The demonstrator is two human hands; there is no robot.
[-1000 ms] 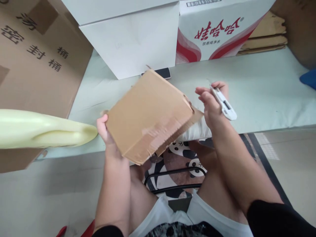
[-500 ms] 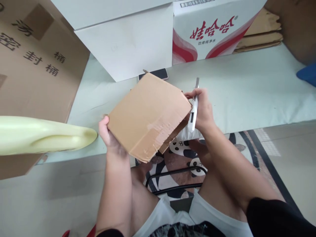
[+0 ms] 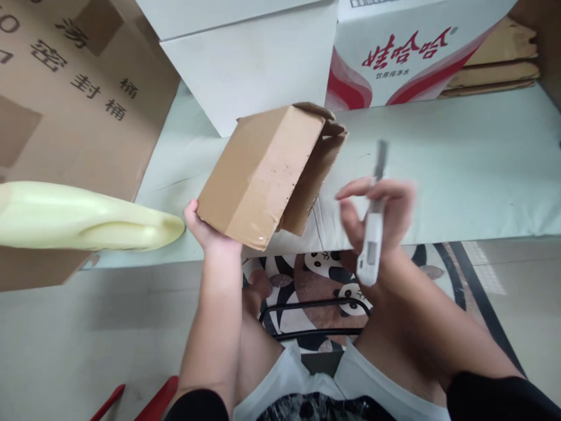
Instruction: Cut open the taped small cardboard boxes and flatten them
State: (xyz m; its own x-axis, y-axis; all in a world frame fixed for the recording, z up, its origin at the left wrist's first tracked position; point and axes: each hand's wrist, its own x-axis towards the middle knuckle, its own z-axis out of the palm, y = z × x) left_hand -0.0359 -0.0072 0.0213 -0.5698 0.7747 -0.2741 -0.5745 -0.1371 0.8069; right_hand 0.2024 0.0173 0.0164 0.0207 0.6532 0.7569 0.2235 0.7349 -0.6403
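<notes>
A small brown cardboard box [image 3: 258,169] is tilted in front of me, its ragged open side turned to the right. My left hand [image 3: 213,231] grips its lower left corner, thumb on the near face and the other fingers hidden beneath. To the right of the box and apart from it, my right hand [image 3: 381,213] holds a white utility knife [image 3: 372,245]. The knife's blade is extended and points away from me, blurred by motion. My right thumb and forefinger are partly spread, while the knife rests against the hand.
A pale green covered bench [image 3: 442,169] runs across. Behind stand a white carton [image 3: 258,70] and a red-and-white carton [image 3: 394,64], with folded cardboard [image 3: 495,70] at right. A big brown carton [image 3: 87,128] and a pale yellow curved object [image 3: 96,216] are at left.
My right hand has left the box's edge and moved right and toward me with the knife. The box has been turned in my left hand, showing more of its torn open side.
</notes>
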